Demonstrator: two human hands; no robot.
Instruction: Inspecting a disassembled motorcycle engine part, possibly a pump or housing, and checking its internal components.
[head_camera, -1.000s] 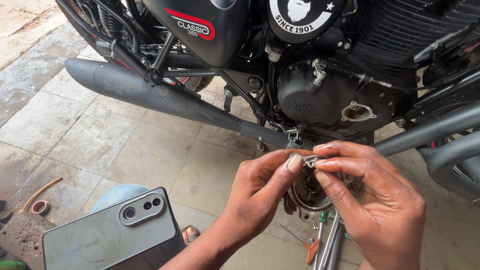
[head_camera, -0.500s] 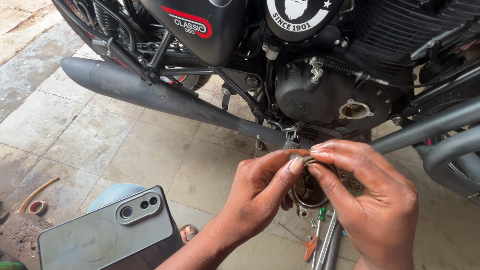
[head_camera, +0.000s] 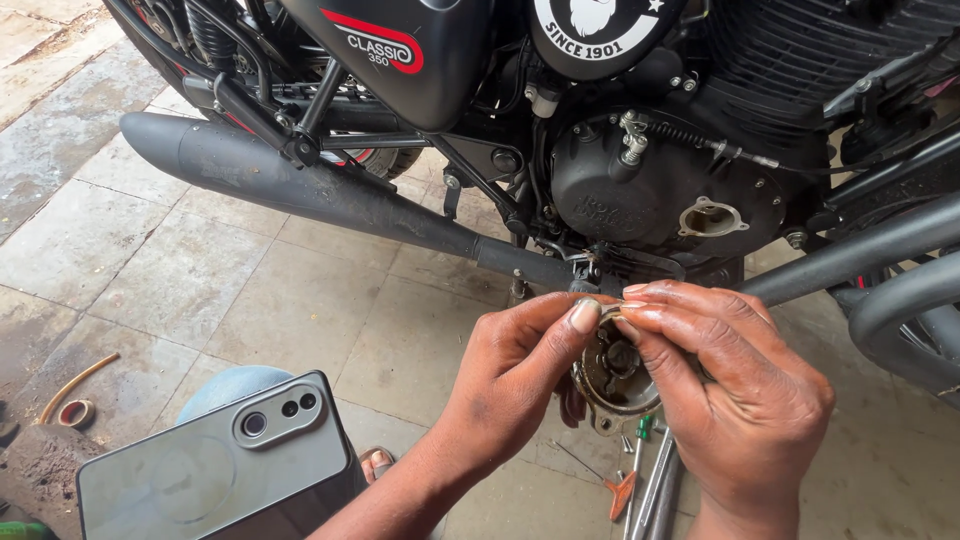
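My left hand (head_camera: 515, 375) and my right hand (head_camera: 735, 395) meet in front of a black motorcycle's engine case (head_camera: 650, 195). Together they hold a round, dirty metal engine part (head_camera: 612, 375) with a dished middle. The thumbs and forefingers of both hands pinch a small thin metal piece (head_camera: 606, 313) at its top rim. The fingers hide most of that small piece. The part is held in the air, just below the engine and the black exhaust pipe (head_camera: 330, 190).
A grey smartphone (head_camera: 215, 465) lies back-up on my knee at lower left. Small tools, one with an orange handle (head_camera: 625, 490), lie on the stone-tiled floor under my hands. A tape roll (head_camera: 75, 412) and a curved strip lie at far left. Black crash-guard tubes (head_camera: 880, 290) run at right.
The view has shifted slightly. My hands stay together on the round part, the fingertips working at its top rim with little visible movement.
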